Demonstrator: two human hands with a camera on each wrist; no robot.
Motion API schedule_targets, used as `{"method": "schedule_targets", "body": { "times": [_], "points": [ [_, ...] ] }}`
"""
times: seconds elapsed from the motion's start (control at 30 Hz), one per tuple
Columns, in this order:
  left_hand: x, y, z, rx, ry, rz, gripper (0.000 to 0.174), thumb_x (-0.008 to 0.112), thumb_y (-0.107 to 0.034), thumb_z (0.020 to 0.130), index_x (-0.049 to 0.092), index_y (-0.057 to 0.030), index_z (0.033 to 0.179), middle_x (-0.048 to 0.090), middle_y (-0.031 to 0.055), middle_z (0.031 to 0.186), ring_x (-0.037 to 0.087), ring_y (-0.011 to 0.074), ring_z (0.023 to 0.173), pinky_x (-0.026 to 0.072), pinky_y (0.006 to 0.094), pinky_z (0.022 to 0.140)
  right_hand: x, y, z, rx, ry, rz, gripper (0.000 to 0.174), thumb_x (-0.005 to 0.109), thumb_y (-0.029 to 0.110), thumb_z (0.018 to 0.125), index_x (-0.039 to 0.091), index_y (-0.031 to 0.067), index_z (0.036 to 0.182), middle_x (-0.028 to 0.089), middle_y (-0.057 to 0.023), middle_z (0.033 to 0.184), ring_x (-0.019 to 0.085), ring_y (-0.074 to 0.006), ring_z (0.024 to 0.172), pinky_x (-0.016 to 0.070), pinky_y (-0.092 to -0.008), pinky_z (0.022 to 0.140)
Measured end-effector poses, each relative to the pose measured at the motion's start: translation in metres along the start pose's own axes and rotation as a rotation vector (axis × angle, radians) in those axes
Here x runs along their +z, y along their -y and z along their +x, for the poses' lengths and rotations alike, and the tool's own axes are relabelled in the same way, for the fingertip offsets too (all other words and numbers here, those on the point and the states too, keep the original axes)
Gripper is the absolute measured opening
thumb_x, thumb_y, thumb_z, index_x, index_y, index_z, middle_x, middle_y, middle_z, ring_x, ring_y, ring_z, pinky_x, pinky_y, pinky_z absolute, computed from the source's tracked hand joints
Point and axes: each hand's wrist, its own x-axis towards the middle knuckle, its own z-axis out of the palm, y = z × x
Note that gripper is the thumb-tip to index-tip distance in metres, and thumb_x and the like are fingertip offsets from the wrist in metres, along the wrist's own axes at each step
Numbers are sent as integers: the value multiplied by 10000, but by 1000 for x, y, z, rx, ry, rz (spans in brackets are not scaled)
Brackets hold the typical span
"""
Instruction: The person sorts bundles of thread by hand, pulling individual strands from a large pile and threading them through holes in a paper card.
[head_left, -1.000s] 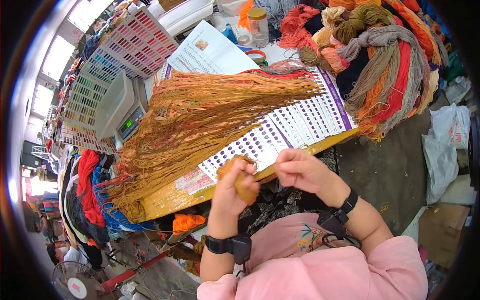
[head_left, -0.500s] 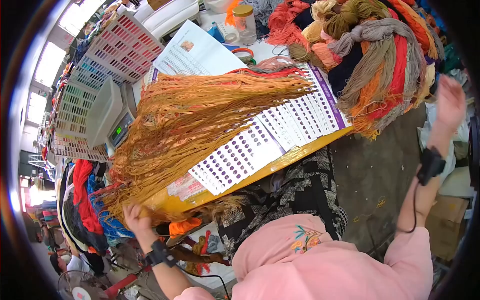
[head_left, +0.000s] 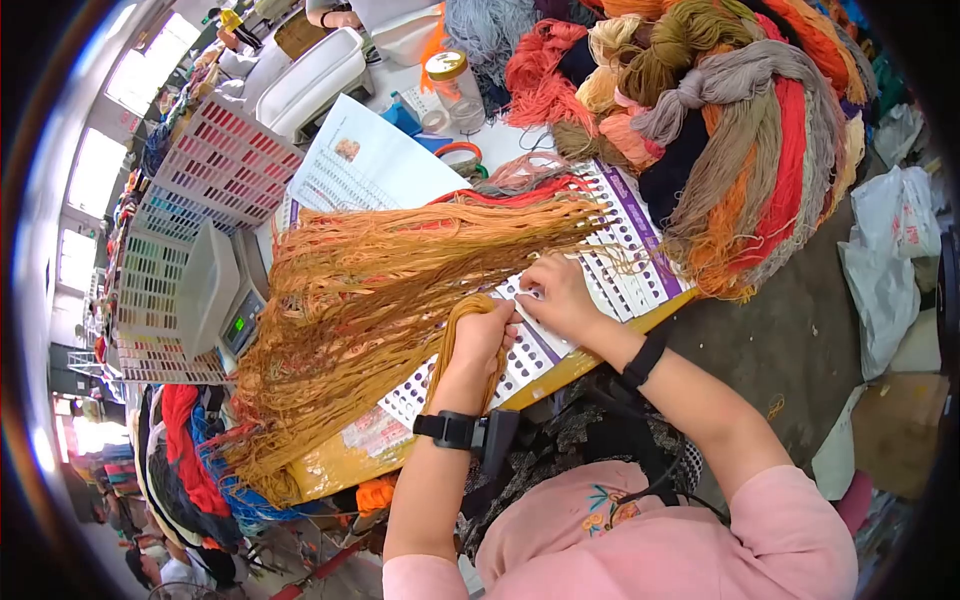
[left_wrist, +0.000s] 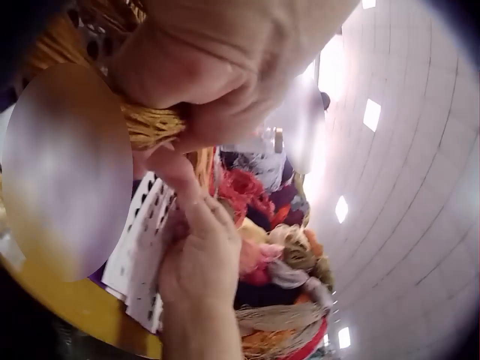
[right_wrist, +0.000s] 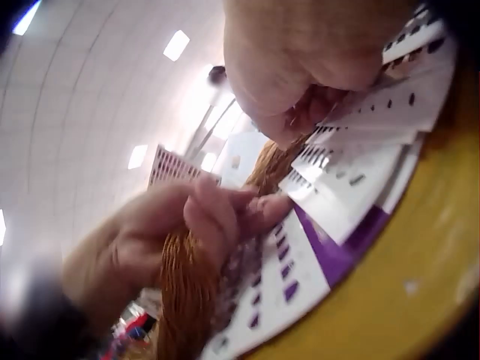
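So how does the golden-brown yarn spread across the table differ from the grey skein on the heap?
The golden-brown yarn is fanned out in long, loose strands, while the grey skein is gathered into a knot. The golden-brown yarn partly covers printed cards; the grey skein lies over other coloured skeins. Both are bunches of many thin strands.

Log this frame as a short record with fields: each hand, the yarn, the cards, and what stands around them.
left hand: curled round a golden-brown yarn hank
right hand: beside the left, fingers curled over the cards; grip contents unclear
spread yarn: orange to brown strands, fanned across the table
cards: white, rows of dark spots, partly under the yarn
far side: printed sheet, clear jar with gold lid
head-view left: digital scale, display lit; colour chart
head-view right: multicoloured yarn pile
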Motion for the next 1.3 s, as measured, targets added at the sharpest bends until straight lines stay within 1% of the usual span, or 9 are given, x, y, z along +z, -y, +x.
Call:
{"method": "schedule_targets", "body": {
  "times": [0.1, 0.3, 0.6, 0.77, 0.87, 1.0, 1.1, 1.17, 1.3],
  "points": [
    [-4, -3, 1, 6, 1, 218, 143, 517, -109, 799, 534, -13, 694, 486, 9, 538, 424, 70, 425, 332, 189, 364, -5, -4, 5, 22, 22, 53, 103, 598, 151, 598, 557, 76, 655, 505, -53, 693, 473, -239, 769, 343, -347, 710],
    [-10, -3, -2, 84, 21, -104, 46, 505, -48, 789, 519, -10, 765, 490, 22, 570, 411, 71, 420, 322, 189, 369, -3, 12, -10, -271, 43, -34, 247, 592, 171, 595, 585, 62, 816, 483, -80, 855, 456, -254, 809, 342, -351, 737],
    [-8, 9, 3, 158, -76, -54, 58, 526, -74, 790, 517, -20, 812, 492, 36, 564, 400, 67, 434, 309, 181, 385, -6, 12, -7, -170, 56, 138, 219, 602, 173, 615, 577, 46, 792, 484, -72, 778, 462, -241, 768, 358, -351, 722],
    [-41, -10, -27, -106, 353, -1009, 169, 446, -49, 829, 491, -23, 990, 529, 6, 687, 346, -5, 441, 259, 110, 387, -3, 6, -8, -206, 39, 100, 124, 553, 92, 678, 573, 48, 793, 504, -67, 753, 483, -238, 770, 364, -337, 704],
    [-39, -9, -15, -10, 544, -634, 183, 450, -50, 827, 483, -27, 1005, 524, -6, 681, 336, -1, 426, 253, 113, 382, 2, -5, -10, -140, 90, 252, 120, 544, 71, 681, 575, 56, 796, 529, -69, 737, 500, -243, 754, 369, -337, 688],
    [-9, -5, -9, 61, 203, 115, 152, 531, -121, 801, 529, -34, 925, 521, -4, 647, 379, 29, 406, 305, 157, 375, 1, -2, -8, -122, 35, 255, 133, 518, 56, 689, 574, 62, 809, 535, -69, 744, 503, -246, 748, 371, -336, 696],
    [-51, -32, -46, 50, -70, 82, 194, 602, -216, 759, 552, -83, 891, 572, 15, 685, 439, 61, 437, 353, 180, 377, -4, 10, -9, -138, 113, 33, 289, 589, 171, 648, 547, 63, 913, 489, -70, 838, 456, -237, 841, 332, -350, 761],
    [-120, -46, -74, 131, -352, 48, 288, 568, -277, 778, 548, -66, 974, 557, 0, 676, 464, 52, 521, 361, 164, 429, -2, 12, -9, -132, 147, -38, 409, 630, 234, 591, 528, 64, 949, 456, -66, 867, 426, -237, 866, 304, -358, 774],
    [-323, -26, -105, 429, -486, -523, 204, 537, -144, 775, 544, -39, 950, 473, -39, 658, 362, 17, 461, 280, 141, 382, 0, 15, -8, -128, 147, -76, 359, 617, 226, 597, 531, 70, 909, 455, -67, 840, 427, -235, 835, 305, -344, 751]
  ]
}}
